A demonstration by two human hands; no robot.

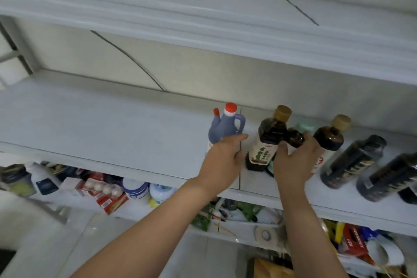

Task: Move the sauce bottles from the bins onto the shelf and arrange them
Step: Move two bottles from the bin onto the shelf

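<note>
A row of sauce bottles stands on the white shelf (pixel 112 137). My left hand (pixel 223 160) grips the lower body of a blue-grey jug with a red cap (pixel 225 124). Right of it is a dark bottle with a tan cap (pixel 268 137). My right hand (pixel 293 162) holds a dark bottle with a pale green cap (pixel 295 136), whose lower part it hides. Further right stand another tan-capped dark bottle (pixel 331 135) and two large black bottles (pixel 352 160) (pixel 390 178).
An upper shelf (pixel 203 25) overhangs the bottles. The shelf below holds packaged goods, among them a red egg-shaped snack pack (pixel 103 189) and white tubs (pixel 135 188). A lower level has packets and a tape roll (pixel 266 235). The left half of the bottle shelf is bare.
</note>
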